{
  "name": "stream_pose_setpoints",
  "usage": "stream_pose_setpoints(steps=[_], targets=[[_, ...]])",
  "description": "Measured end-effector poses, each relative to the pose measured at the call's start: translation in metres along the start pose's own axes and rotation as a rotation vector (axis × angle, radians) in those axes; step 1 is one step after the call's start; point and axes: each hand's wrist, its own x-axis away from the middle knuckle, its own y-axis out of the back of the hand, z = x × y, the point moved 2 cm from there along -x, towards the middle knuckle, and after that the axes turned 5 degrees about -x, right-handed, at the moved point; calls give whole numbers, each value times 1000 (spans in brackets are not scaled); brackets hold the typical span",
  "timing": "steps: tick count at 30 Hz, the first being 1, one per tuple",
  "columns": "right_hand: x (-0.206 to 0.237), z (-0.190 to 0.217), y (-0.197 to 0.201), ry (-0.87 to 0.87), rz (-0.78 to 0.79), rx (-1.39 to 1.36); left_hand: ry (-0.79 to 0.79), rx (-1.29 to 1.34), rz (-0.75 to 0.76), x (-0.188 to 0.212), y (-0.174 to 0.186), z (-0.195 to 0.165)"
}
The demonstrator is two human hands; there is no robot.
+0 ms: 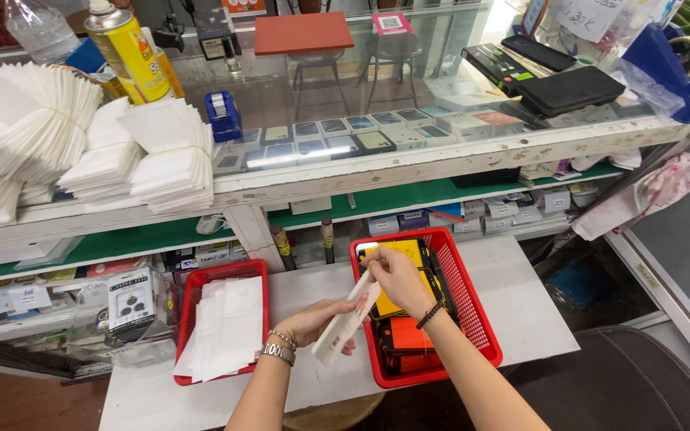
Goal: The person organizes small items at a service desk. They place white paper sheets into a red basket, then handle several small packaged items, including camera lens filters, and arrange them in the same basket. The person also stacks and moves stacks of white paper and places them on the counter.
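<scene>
My left hand [313, 322] holds the lower end of a white padded sleeve [346, 321] over the white table [521, 303]. My right hand [397, 279] pinches the sleeve's upper end, just above the right red basket [473, 307]. That basket holds yellow and orange flat packages [403, 335]. The left red basket [188, 311] holds a pile of white sleeves [225, 327]. My left wrist carries a metal watch and a bracelet; a dark bead band sits on my right wrist.
A glass display counter [409, 164] with small boxed items runs across the back. On it stand bundles of white sleeves [81, 144], a yellow spray can [131, 54], a blue tape dispenser [668, 64] and black cases [569, 89]. Shelves below hold packaged goods.
</scene>
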Motion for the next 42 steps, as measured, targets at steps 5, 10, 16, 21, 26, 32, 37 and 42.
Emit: stream_pose_setpoints(steps=[5,10,16,21,26,32,37,42], targets=[[42,41,-4,60,-88,69,30,-156,-207,-24,-12,-12],[74,37,-4,65,-110,107,-52,41,-324,-34,-19,-6],[82,20,16,-8,-50,63,-214,156,-310,-26,-12,11],[86,13,17,126,265,-30,-291,216,-191,-34,-12,25],[60,-4,61,22,174,-73,-257,311,-60,-49,-23,25],[45,-56,99,-352,167,-310,-151,293,358,-76,-60,11],[64,-115,94,-527,1,-629,-128,380,-24,-80,-47,15],[45,-143,93,-459,-243,-460,-345,-185,-818,-67,-18,8]])
